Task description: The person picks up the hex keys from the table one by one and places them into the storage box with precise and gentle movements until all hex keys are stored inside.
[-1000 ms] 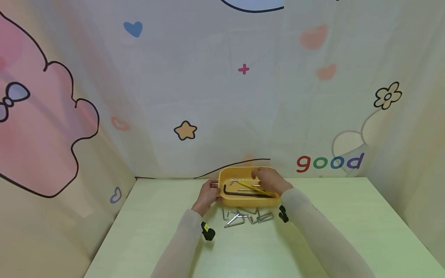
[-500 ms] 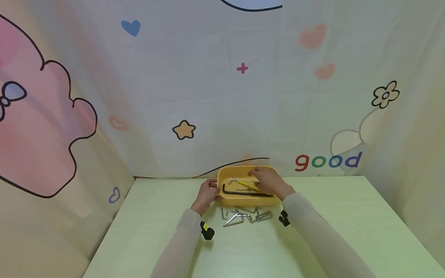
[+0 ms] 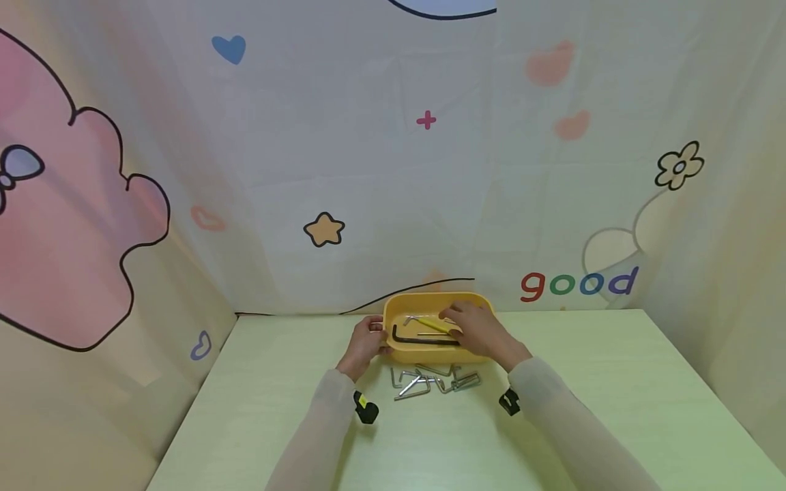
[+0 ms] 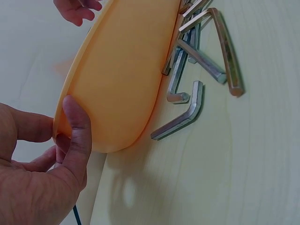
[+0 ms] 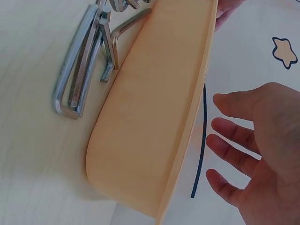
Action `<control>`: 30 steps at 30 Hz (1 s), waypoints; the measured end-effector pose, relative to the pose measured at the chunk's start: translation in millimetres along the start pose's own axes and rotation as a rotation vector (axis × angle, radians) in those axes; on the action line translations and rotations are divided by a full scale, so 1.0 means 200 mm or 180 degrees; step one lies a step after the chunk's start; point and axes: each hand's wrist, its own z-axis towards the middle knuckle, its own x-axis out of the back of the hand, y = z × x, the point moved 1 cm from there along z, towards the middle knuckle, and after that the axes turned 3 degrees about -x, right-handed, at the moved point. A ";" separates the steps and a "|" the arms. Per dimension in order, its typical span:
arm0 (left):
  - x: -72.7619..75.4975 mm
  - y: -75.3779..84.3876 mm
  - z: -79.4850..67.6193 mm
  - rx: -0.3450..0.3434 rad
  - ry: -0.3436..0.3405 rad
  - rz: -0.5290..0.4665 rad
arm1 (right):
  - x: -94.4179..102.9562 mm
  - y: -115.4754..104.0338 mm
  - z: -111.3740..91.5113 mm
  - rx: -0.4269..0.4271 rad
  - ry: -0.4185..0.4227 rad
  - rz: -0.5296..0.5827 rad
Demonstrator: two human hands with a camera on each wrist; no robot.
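Pinched the yellow tray (image 3: 424, 356) at its left end with the left hand (image 3: 364, 344) and held the nearer right hand (image 3: 482, 331), with parted, seemingly unladen fingers (image 5: 234, 134), just right of the yellow tool (image 3: 432, 325) lying inside, slanted lengthwise from far left toward the fingertips.

Tray (image 3: 424, 356): plain yellow-orange
Long hex key (image 3: 424, 341) inside: black
Slim tool (image 3: 434, 325), key's 12 o'clock: bright yellow
Loose hex keys (image 4: 225, 51), tray's 6 o'clock: silver, bronze glints
Surface (image 3: 245, 395): pale green, faint grain
Sleeves (image 3: 319, 429): plain off-white
Backdrop (image 3: 368, 157), head view: whitish; blue heart (image 3: 230, 49) at 10:30, black-outlined orange star (image 3: 324, 230) at 9, red-green-blue-purple lettering (image 3: 580, 284) at 3
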 end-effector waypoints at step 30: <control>-0.01 0.01 -0.01 0.0017 0.0034 -0.0049 | 0.01 -0.12 -0.31 0.0424 0.0403 -0.0051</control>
